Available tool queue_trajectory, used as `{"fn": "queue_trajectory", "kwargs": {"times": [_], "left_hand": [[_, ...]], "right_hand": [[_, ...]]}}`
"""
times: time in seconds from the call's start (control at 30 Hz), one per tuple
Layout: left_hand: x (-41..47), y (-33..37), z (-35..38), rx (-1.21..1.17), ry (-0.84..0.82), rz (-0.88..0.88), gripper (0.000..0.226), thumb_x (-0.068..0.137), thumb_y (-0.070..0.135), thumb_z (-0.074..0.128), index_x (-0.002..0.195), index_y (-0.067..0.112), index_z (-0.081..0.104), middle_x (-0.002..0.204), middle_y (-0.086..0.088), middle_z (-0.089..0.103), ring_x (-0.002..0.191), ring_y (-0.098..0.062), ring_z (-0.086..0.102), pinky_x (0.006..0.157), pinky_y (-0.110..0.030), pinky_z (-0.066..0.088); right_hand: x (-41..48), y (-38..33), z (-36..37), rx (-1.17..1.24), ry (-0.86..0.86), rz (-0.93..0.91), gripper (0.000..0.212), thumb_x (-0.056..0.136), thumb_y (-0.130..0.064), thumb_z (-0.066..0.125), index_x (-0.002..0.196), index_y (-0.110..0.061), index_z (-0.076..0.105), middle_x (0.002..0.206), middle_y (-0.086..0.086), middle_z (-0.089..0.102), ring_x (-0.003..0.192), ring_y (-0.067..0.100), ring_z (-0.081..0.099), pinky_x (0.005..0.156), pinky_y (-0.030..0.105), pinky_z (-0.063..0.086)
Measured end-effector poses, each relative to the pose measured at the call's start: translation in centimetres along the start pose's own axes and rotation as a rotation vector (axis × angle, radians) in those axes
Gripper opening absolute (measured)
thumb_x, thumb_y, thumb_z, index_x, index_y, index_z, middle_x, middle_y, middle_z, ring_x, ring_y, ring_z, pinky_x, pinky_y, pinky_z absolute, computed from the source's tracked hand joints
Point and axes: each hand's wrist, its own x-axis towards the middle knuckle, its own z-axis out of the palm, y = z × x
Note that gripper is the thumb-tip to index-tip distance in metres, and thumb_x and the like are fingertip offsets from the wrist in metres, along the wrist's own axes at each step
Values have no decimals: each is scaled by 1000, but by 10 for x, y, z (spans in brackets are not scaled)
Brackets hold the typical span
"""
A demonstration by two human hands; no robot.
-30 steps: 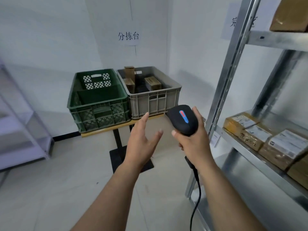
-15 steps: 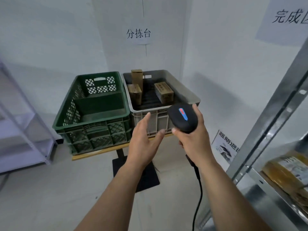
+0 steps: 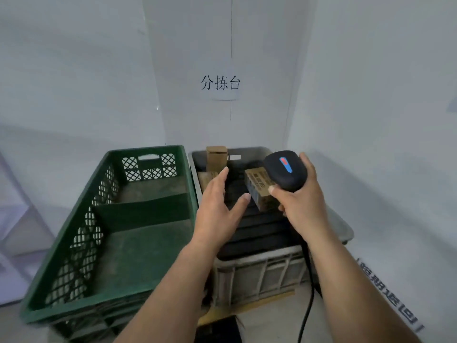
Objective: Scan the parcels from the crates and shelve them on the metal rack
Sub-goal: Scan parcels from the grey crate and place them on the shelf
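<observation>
A grey crate [image 3: 259,271] stands on the right of a small table and holds three brown cardboard parcels. One parcel [image 3: 216,158] stands upright at the back, one [image 3: 207,179] lies at the left wall, and a labelled parcel [image 3: 258,186] lies in the middle. My left hand [image 3: 218,206] hovers open over the grey crate, fingers spread, just left of the labelled parcel. My right hand [image 3: 300,201] grips a black barcode scanner [image 3: 285,170] with a blue and red button above that parcel. The metal rack is out of view.
A green lattice crate [image 3: 74,256] with no parcels in it stands to the left of the grey one. A paper sign [image 3: 220,82] hangs on the white wall behind. The scanner cable [image 3: 308,303] hangs down at the right. A pale shelf unit [image 3: 14,219] shows at far left.
I have turned left and stepped up to the crates, so the metal rack has left the view. Both hands now reach over the grey crate; the scanner stays in my right hand.
</observation>
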Motion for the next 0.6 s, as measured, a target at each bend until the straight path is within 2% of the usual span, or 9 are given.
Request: {"fn": "queue_trajectory", "kwargs": {"times": [0.03, 0.1, 0.2, 0.33, 0.43, 0.5, 0.57, 0.6], "left_hand": [[17, -7, -3, 7, 4, -4, 71, 88, 37, 63, 148, 23, 27, 146, 7, 38, 128, -3, 37, 105, -23, 32], [43, -18, -5, 13, 13, -9, 71, 88, 36, 63, 148, 22, 27, 147, 5, 38, 130, -6, 37, 108, -26, 32], [77, -39, 3, 3, 5, -43, 71, 89, 34, 62, 149, 20, 26, 150, 4, 35, 137, -12, 33, 113, -34, 29], [100, -64, 18, 31, -61, -77, 69, 91, 32, 60, 149, 20, 25, 151, 2, 35, 138, -12, 30, 114, -30, 26], [115, -79, 26, 60, -71, -122, 68, 92, 33, 58, 149, 21, 24, 152, 2, 33, 140, -12, 28, 115, -31, 25], [124, -86, 32, 83, -73, -151, 67, 93, 34, 57, 149, 22, 23, 151, 2, 34, 139, -13, 29, 115, -35, 27], [133, -93, 40, 106, -77, -181, 64, 94, 32, 54, 149, 22, 23, 151, 0, 35, 139, -15, 31, 115, -37, 28], [137, -96, 44, 121, -79, -198, 63, 95, 31, 53, 149, 21, 23, 150, -1, 35, 138, -16, 31, 114, -37, 28]], "right_hand": [[15, -1, 9, -9, 2, -7, 92, 80, -9, 75, 152, -35, 24, 128, -7, 58, 104, 25, 62, 92, 48, 54], [38, -2, 25, -24, -6, -11, 93, 80, -9, 75, 153, -33, 23, 127, -13, 53, 116, 20, 59, 99, 44, 50], [72, 11, 51, -54, -48, -3, 93, 82, -9, 75, 154, -30, 21, 125, -16, 48, 118, 5, 50, 100, 22, 38], [106, 38, 77, -136, -71, 39, 95, 81, -14, 78, 155, -27, 21, 139, -6, 53, 129, 15, 50, 109, 33, 39], [127, 57, 90, -144, -99, 73, 94, 82, -11, 76, 156, -26, 20, 143, -4, 51, 131, 14, 48, 103, 23, 35], [140, 69, 96, -144, -126, 96, 96, 81, -11, 76, 155, -28, 19, 142, -4, 51, 131, 15, 48, 102, 23, 35], [153, 83, 105, -144, -155, 139, 98, 79, -13, 78, 155, -32, 19, 138, -5, 53, 126, 18, 53, 103, 30, 42], [159, 89, 110, -144, -165, 160, 100, 77, -15, 79, 154, -35, 19, 135, -7, 53, 123, 20, 56, 102, 39, 47]]}}
